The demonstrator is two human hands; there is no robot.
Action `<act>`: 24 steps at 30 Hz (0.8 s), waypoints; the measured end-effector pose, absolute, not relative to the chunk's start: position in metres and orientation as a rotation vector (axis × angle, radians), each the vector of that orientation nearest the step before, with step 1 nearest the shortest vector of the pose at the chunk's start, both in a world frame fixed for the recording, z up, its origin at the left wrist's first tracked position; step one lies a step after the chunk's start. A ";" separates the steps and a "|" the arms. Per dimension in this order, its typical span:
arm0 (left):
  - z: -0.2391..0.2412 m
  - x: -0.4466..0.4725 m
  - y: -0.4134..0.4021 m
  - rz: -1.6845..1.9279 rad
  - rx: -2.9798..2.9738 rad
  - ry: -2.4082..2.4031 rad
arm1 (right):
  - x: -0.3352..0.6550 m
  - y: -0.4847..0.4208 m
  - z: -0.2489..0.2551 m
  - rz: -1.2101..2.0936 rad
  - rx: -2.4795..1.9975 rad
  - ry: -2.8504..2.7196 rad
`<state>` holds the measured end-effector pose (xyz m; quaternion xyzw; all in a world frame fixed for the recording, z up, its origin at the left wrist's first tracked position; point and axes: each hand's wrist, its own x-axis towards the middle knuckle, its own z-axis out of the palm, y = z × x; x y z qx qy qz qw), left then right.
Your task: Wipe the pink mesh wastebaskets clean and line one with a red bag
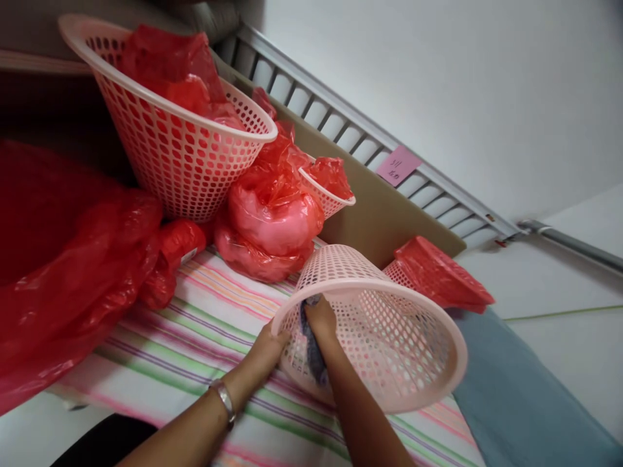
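Observation:
A pink perforated plastic basket (389,337) lies on its side on the striped cloth (195,324), mouth toward me. My left hand (265,350) grips its rim from outside at the left; a metal watch sits on that wrist. My right hand (321,318) reaches inside the basket, fingers closed on a grey cloth (314,357) pressed against the inner wall near the bottom.
A large pink basket (185,155) with red plastic bags stands at upper left. Red bags (267,214) and a smaller basket (326,188) sit behind. A big red bag (63,272) fills the left. Another red-lined basket (438,272), a brown board (384,214) and a blue cloth (511,395) lie to the right.

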<state>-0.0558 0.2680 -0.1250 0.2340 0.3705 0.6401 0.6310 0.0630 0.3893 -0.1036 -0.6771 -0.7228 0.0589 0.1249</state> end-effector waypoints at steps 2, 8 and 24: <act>-0.129 -0.054 0.268 1.485 0.521 0.842 | 0.060 0.354 -0.103 0.243 -1.914 -2.115; -0.127 -0.052 0.266 1.543 0.523 0.786 | 0.058 0.260 -0.102 0.401 -1.827 -2.102; -0.116 -0.043 0.258 1.396 0.527 0.793 | 0.058 0.429 -0.110 0.020 -1.990 -2.044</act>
